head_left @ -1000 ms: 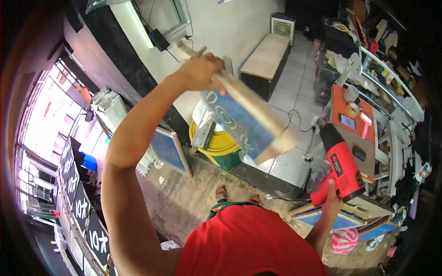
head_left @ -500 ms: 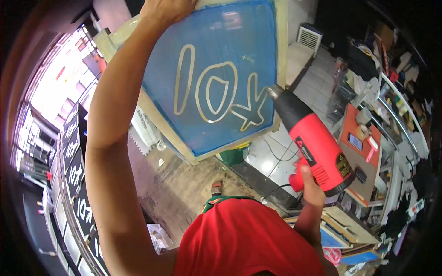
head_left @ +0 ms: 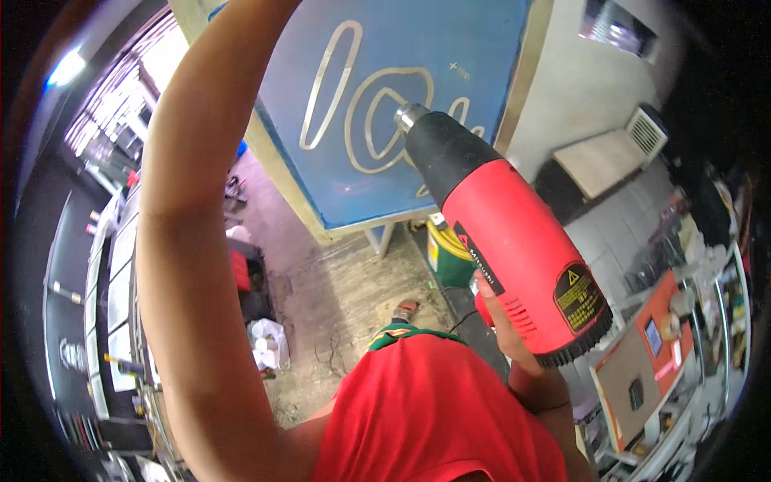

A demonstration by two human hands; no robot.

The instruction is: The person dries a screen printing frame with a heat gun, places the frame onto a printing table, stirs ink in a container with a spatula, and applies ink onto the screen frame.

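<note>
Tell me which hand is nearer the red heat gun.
Right. The right hand grips the red heat gun; the left hand is out of view beyond the top edge, its forearm in front of the blue screen.

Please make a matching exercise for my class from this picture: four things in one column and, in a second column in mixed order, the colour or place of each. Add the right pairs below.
Column one
1. Heat gun
2. Panel
3. Bucket
4. Plastic bag

Column two
A. White, on the floor at the person's left
B. Green and yellow
C. Red and black, held in the right hand
D. Blue with pale outlined shapes, inside a pale frame

Right pairs: 1-C, 2-D, 3-B, 4-A
</note>
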